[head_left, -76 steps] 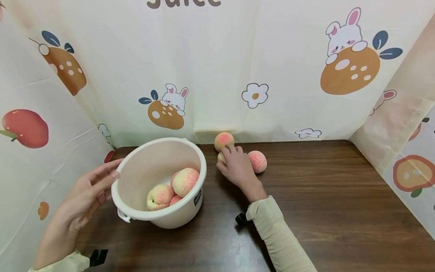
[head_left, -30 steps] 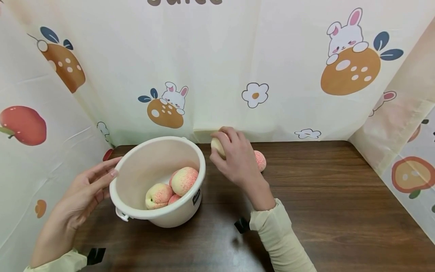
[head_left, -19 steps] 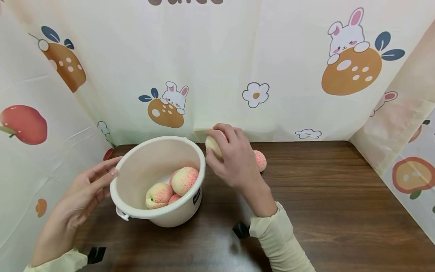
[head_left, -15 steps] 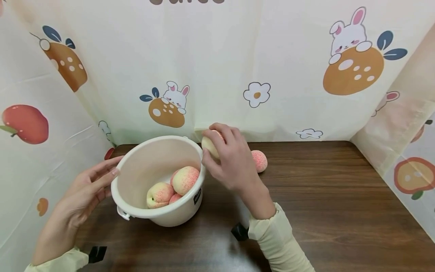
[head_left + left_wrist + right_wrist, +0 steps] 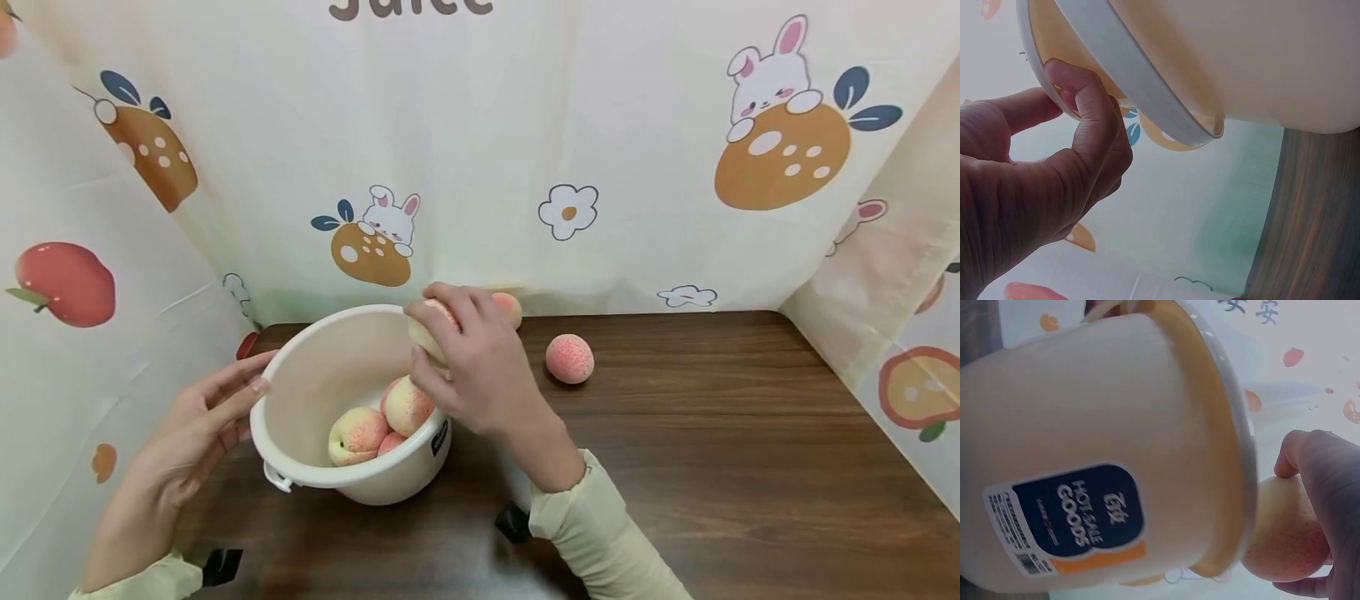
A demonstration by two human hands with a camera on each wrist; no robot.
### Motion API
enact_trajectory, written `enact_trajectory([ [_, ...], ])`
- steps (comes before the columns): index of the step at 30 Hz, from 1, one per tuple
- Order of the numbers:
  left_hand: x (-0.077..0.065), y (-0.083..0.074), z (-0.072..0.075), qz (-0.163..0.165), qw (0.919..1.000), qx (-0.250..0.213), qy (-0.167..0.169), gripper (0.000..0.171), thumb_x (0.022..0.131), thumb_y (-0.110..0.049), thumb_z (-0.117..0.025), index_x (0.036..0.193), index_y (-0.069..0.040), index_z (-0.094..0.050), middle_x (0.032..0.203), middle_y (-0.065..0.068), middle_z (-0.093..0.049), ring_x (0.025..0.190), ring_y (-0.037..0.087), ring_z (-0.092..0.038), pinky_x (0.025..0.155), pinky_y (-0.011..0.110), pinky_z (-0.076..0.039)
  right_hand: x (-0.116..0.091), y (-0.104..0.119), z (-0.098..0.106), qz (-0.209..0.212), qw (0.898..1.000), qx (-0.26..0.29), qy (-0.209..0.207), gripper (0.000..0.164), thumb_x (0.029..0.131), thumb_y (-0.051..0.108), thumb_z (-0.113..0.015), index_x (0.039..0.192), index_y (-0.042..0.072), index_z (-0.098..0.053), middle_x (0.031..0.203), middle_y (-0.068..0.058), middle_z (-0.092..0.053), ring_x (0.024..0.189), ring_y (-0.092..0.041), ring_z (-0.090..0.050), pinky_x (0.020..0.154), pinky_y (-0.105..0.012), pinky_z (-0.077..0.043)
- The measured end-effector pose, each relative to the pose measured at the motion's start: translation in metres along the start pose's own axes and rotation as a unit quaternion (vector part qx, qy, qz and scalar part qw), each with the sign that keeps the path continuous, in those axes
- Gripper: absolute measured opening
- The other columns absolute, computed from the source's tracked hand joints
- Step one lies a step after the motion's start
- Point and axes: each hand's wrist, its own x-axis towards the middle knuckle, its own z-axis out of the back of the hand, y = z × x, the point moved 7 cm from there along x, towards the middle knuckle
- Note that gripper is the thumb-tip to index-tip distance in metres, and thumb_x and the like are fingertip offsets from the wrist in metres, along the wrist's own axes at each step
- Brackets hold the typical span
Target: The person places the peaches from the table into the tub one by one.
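Observation:
A cream plastic bucket (image 5: 300,396) stands on the table with several peaches (image 5: 357,435) inside. My left hand (image 5: 191,437) grips the bucket's left edge. In the left wrist view its thumb and fingers (image 5: 1082,106) pinch a thin band at the bucket's mouth. My right hand (image 5: 480,362) holds a pale yellow and pink peach (image 5: 429,337) at the right rim, partly over the opening. The right wrist view shows this held peach (image 5: 1288,531) just beyond the rim, thumb and fingers around it. The bucket hides part of the right hand's view.
Two peaches lie on the dark wooden table (image 5: 712,433): a pink one (image 5: 570,359) to the right, and a yellow-pink one (image 5: 507,310) by the back wall, partly behind my right hand. Printed cloth walls (image 5: 480,150) enclose the table's back and sides.
My right hand has picked up a peach from beside the back peach and moved it left to the bucket's rim. My left hand stays at the bucket.

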Motion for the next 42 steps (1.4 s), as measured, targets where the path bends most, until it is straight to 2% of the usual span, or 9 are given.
enact_trajectory([
  [5, -0.002, 0.001, 0.001, -0.002, 1.0, -0.004, -0.002, 0.038, 0.109, -0.004, -0.048, 0.141, -0.022, -0.06, 0.126, -0.006, -0.071, 0.098, 0.014, -0.076, 0.077, 0.032, -0.066, 0.003, 0.012, -0.015, 0.026, 0.999, -0.015, 0.02, 0.033, 0.091, 0.022, -0.066, 0.122, 0.015, -0.071, 0.125, -0.009, -0.067, 0.113, -0.03, -0.061, 0.099, -0.041, -0.054],
  [14, 0.0, 0.004, 0.0, 0.009, 0.9999, 0.0, -0.012, 0.037, 0.109, -0.006, -0.05, 0.141, -0.022, -0.059, 0.126, -0.007, -0.07, 0.098, 0.013, -0.075, 0.078, 0.031, -0.066, 0.004, 0.025, -0.035, 0.024, 0.997, -0.032, 0.072, 0.035, 0.091, 0.023, -0.063, 0.125, 0.02, -0.067, 0.131, -0.005, -0.064, 0.119, -0.027, -0.059, 0.085, -0.044, -0.056],
  [18, 0.0, 0.004, -0.001, 0.006, 1.0, 0.0, -0.008, 0.037, 0.109, -0.006, -0.05, 0.141, -0.021, -0.059, 0.126, -0.007, -0.07, 0.098, 0.013, -0.076, 0.077, 0.031, -0.066, 0.008, 0.032, -0.043, 0.029, 0.995, -0.031, 0.091, 0.034, 0.091, 0.023, -0.06, 0.125, 0.022, -0.066, 0.132, -0.004, -0.063, 0.118, -0.027, -0.059, 0.091, -0.042, -0.055],
  [25, 0.002, 0.004, -0.001, 0.005, 1.0, 0.003, -0.003, 0.036, 0.109, -0.007, -0.049, 0.141, -0.021, -0.058, 0.126, -0.007, -0.07, 0.098, 0.012, -0.076, 0.078, 0.032, -0.066, 0.015, 0.047, -0.055, 0.047, 0.991, -0.026, 0.124, 0.032, 0.093, 0.025, -0.059, 0.125, 0.024, -0.065, 0.133, -0.002, -0.063, 0.118, -0.025, -0.06, 0.09, -0.041, -0.056],
  [27, 0.002, 0.004, 0.0, 0.005, 1.0, 0.004, -0.002, 0.036, 0.11, -0.007, -0.049, 0.142, -0.022, -0.058, 0.126, -0.007, -0.07, 0.098, 0.012, -0.076, 0.077, 0.032, -0.066, 0.017, 0.052, -0.059, 0.052, 0.988, -0.021, 0.144, 0.033, 0.093, 0.027, -0.06, 0.126, 0.025, -0.065, 0.132, 0.0, -0.063, 0.12, -0.023, -0.06, 0.094, -0.041, -0.055],
  [31, 0.002, 0.003, 0.0, -0.002, 1.0, 0.003, 0.003, 0.037, 0.11, -0.006, -0.048, 0.143, -0.021, -0.058, 0.127, -0.007, -0.068, 0.098, 0.012, -0.075, 0.078, 0.032, -0.066, 0.019, 0.062, -0.07, 0.067, 0.976, -0.019, 0.206, 0.035, 0.096, 0.032, -0.061, 0.131, 0.028, -0.063, 0.131, 0.004, -0.061, 0.125, -0.021, -0.056, 0.102, -0.038, -0.052],
  [34, 0.002, 0.002, 0.0, -0.006, 1.0, 0.002, 0.007, 0.038, 0.11, -0.006, -0.048, 0.144, -0.02, -0.057, 0.129, -0.006, -0.067, 0.099, 0.012, -0.075, 0.078, 0.032, -0.066, 0.018, 0.066, -0.077, 0.081, 0.963, -0.007, 0.257, 0.037, 0.099, 0.034, -0.062, 0.135, 0.028, -0.062, 0.134, 0.005, -0.059, 0.127, -0.019, -0.053, 0.105, -0.035, -0.049],
  [39, 0.002, 0.001, 0.001, -0.005, 1.0, 0.005, 0.006, 0.037, 0.11, -0.006, -0.047, 0.144, -0.02, -0.056, 0.129, -0.007, -0.067, 0.098, 0.013, -0.075, 0.078, 0.032, -0.066, 0.015, 0.071, -0.086, 0.099, 0.937, 0.03, 0.333, 0.038, 0.102, 0.037, -0.064, 0.138, 0.028, -0.061, 0.137, 0.007, -0.057, 0.124, -0.018, -0.052, 0.106, -0.031, -0.046],
  [42, 0.001, 0.0, 0.001, -0.005, 1.0, 0.004, 0.007, 0.038, 0.11, -0.006, -0.047, 0.144, -0.02, -0.056, 0.13, -0.007, -0.067, 0.099, 0.013, -0.075, 0.078, 0.032, -0.066, 0.012, 0.072, -0.09, 0.095, 0.921, 0.052, 0.374, 0.039, 0.102, 0.041, -0.066, 0.14, 0.031, -0.06, 0.141, 0.009, -0.055, 0.125, -0.015, -0.05, 0.103, -0.027, -0.047],
])
